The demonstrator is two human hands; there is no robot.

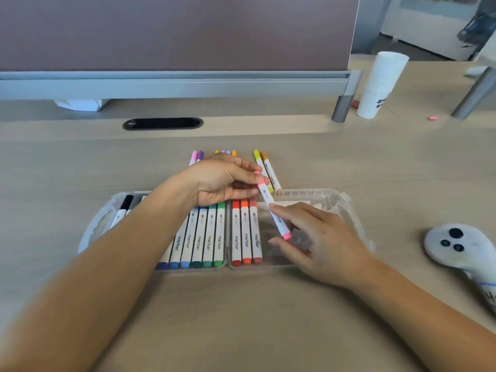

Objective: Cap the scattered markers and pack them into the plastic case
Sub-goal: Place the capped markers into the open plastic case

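Left hand (220, 181), pinching the pink marker (277, 220), hides loose markers (225, 151) behind it

Only the person's two arms show. The left forearm (107, 264) and the right forearm (418, 304) are bare along their whole visible length, from the lower edge of the picture to the wrists. The left hand (222, 181) and the right hand (319, 245) are likewise bare, with slim fingers (291, 212) and short fingernails; finer detail is blurred.
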